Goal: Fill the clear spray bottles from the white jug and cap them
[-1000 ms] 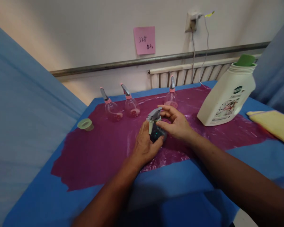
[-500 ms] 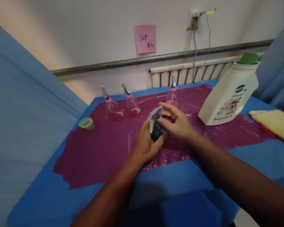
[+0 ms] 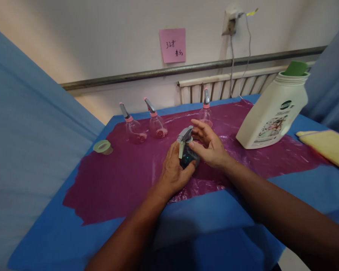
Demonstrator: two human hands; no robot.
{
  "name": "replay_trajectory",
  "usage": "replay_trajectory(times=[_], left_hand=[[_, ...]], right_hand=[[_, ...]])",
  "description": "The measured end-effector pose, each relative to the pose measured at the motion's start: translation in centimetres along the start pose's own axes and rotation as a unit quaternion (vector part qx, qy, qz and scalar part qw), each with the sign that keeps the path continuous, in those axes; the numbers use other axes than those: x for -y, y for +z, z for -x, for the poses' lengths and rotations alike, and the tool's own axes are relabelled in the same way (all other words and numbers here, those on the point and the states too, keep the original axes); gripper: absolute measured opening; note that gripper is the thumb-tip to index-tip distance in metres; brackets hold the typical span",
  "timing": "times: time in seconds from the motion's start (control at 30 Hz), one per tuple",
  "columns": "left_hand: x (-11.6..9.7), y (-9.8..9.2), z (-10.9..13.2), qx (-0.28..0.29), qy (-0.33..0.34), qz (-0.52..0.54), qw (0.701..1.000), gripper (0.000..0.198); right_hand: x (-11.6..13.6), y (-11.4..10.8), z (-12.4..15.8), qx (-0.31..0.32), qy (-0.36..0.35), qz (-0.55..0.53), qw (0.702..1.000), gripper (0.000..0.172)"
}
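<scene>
My left hand is wrapped round the body of a small spray bottle with dark liquid, a grey trigger head and a pale green trigger. The bottle stands upright on the purple plastic sheet. At its neck, my right hand has the thumb on the collar, while the other fingers curve loosely round the far side, the index finger raised. Part of the collar is hidden by the thumb. Behind my hands stand clear spray bottles with pink collars: one at the left, one beside it, another at the right.
A large cream bottle with a green cap resting in its mouth stands at the right. Beyond it lies a yellow cloth. A small pale green cup is at the left. Blue cloth covers the table; a radiator runs behind.
The fingers of my right hand have spread and lifted slightly at the bottle's neck. My left hand keeps its hold. The view has shifted very little.
</scene>
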State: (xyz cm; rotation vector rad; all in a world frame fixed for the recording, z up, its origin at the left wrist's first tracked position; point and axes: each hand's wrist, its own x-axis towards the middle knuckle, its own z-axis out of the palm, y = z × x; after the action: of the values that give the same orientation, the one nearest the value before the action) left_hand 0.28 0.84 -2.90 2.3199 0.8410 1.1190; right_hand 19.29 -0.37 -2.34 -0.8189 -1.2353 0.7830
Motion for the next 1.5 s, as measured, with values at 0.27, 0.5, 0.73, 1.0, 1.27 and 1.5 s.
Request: replay_trajectory(times=[0.27,0.5,0.73,1.0,1.27,1.5], left_hand=[[-0.3,0.0,-0.1,0.004,-0.024,0.002,1.000,0.071],[-0.4,0.0,-0.2,0.008,-0.020,0.017,1.000,0.072],[-0.5,0.0,-0.3,0.015,-0.016,0.028,0.999,0.075],[-0.6,-0.1,-0.1,0.031,-0.032,0.038,0.998,0.075],[0.1,-0.1,0.8,0.015,-0.018,0.028,0.999,0.090],[0.1,0.0,1.0,0.005,0.037,-0.017,0.999,0.059]], right_hand=[[0.0,-0.3,0.0,-0.006,0.013,0.030,0.999,0.077],[0.2,-0.2,0.1,0.019,-0.008,0.004,1.000,0.071],[0.8,-0.9,0.1,0.050,0.054,0.004,0.997,0.075],[1.2,-1.3,-0.1,0.046,0.057,-0.006,0.997,0.065],[1.6,-2.4,-0.4,-0.028,0.046,-0.002,0.999,0.073],[1.3,-3.1,-0.6,-0.101,0.044,0.074,0.991,0.051]])
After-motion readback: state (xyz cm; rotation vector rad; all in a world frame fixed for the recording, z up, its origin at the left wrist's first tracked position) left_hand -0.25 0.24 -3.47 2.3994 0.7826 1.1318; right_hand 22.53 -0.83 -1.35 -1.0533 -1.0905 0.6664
